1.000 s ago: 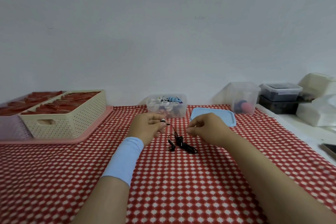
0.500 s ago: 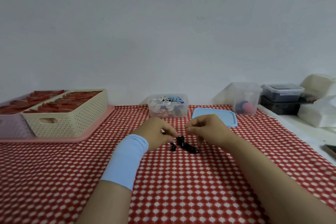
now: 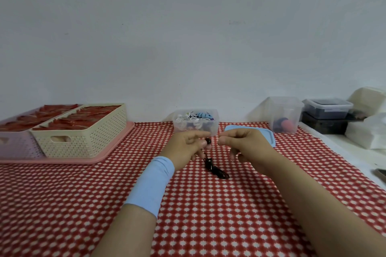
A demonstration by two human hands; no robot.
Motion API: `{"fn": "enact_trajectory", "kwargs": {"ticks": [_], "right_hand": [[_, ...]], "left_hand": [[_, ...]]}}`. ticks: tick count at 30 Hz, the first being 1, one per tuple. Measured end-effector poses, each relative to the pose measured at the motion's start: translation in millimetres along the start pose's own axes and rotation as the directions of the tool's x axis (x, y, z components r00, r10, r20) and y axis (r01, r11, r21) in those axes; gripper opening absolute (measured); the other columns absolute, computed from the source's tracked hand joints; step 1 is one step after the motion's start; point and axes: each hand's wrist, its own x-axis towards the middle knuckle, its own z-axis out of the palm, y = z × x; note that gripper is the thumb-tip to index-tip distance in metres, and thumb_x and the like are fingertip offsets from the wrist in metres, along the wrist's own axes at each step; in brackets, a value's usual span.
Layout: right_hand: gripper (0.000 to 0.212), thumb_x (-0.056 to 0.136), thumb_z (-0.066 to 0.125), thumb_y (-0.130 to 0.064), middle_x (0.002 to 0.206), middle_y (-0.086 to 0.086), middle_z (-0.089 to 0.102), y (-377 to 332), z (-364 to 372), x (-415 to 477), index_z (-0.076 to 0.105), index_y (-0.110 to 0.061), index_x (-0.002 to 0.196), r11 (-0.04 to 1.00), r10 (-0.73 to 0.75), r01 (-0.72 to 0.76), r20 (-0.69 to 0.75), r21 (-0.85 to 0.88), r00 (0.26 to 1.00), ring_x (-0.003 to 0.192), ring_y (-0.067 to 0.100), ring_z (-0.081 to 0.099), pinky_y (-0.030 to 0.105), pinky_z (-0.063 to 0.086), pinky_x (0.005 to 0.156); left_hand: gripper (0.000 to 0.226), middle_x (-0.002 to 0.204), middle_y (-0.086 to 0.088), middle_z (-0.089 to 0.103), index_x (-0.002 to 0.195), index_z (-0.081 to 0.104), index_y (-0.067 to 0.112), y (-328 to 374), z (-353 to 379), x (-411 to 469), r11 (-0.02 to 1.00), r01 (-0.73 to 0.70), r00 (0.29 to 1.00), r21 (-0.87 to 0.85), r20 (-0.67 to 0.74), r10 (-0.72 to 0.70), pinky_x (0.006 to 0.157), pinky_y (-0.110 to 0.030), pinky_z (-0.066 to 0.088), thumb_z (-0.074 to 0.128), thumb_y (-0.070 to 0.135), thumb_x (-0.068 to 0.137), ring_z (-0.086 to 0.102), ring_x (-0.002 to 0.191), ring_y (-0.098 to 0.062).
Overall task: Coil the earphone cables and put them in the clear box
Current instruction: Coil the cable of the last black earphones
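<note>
A black earphone cable (image 3: 215, 168) lies in a loose tangle on the red checked cloth, one end lifted. My left hand (image 3: 188, 147), with a light blue wristband, pinches a black earbud at its fingertips. My right hand (image 3: 243, 145) is closed in a pinch just to the right, level with the left; a thin cable between them is too fine to make out. Behind both hands stands the clear box (image 3: 195, 125), open, with several coiled white and blue earphones inside. Its blue lid (image 3: 269, 133) lies flat to the right, partly hidden by my right hand.
A cream woven basket (image 3: 83, 133) of red items sits on a pink tray (image 3: 117, 148) at the left. A tall clear container (image 3: 285, 115), stacked lidded boxes (image 3: 326, 108) and white bags (image 3: 369, 131) line the right side. A dark phone edge (image 3: 381, 173) shows at far right.
Both hands have risen off the cloth and moved slightly apart, lifting one end of the black cable; the left hand now shows an earbud at its fingertips.
</note>
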Motion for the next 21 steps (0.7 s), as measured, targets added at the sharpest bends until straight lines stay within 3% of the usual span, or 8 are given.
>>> {"fn": "enact_trajectory", "kwargs": {"ticks": [3, 6, 9, 21], "right_hand": [[0.008, 0.084, 0.079, -0.018, 0.083, 0.002, 0.074, 0, -1, 2, 0.079, -0.016, 0.092, 0.991, 0.041, -0.047, 0.052, 0.128, 0.998, 0.050, 0.012, 0.054, 0.019, 0.030, 0.041], [0.014, 0.083, 0.077, -0.019, 0.092, 0.003, 0.075, 0, -1, 3, 0.078, -0.013, 0.096, 0.977, 0.057, -0.076, 0.100, 0.199, 0.993, 0.053, 0.011, 0.053, 0.019, 0.028, 0.042], [0.026, 0.077, 0.077, -0.025, 0.087, -0.002, 0.073, -1, -3, 3, 0.077, -0.012, 0.100, 0.963, 0.071, -0.105, 0.139, 0.250, 0.988, 0.053, 0.009, 0.049, 0.018, 0.027, 0.041], [0.017, 0.089, 0.071, -0.016, 0.070, -0.003, 0.067, -1, 0, -1, 0.079, -0.011, 0.103, 0.985, 0.001, -0.031, 0.175, 0.170, 0.984, 0.053, 0.010, 0.046, 0.019, 0.028, 0.043]], "left_hand": [[0.024, 0.094, -0.001, 0.077, 0.116, 0.069, 0.017, 0, 8, -1, 0.979, 0.039, 0.999, -0.199, -0.006, -0.041, 0.055, -0.022, 0.046, 0.056, 0.009, 0.098, 0.068, 0.067, -0.014], [0.019, 0.095, -0.002, 0.077, 0.111, 0.066, 0.020, 0, 13, 0, 0.963, 0.069, 0.997, -0.262, 0.003, -0.071, 0.051, -0.021, 0.044, 0.055, 0.010, 0.099, 0.069, 0.066, -0.017], [0.018, 0.096, -0.003, 0.077, 0.107, 0.066, 0.021, 1, 16, 0, 0.948, 0.078, 0.997, -0.309, 0.004, -0.081, 0.050, -0.020, 0.044, 0.056, 0.010, 0.098, 0.069, 0.066, -0.017], [0.017, 0.087, -0.006, 0.074, 0.102, 0.077, 0.015, 2, 23, -2, 0.897, 0.074, 0.994, -0.436, -0.036, -0.100, 0.059, -0.024, 0.056, 0.066, 0.008, 0.091, 0.066, 0.067, -0.016]]}}
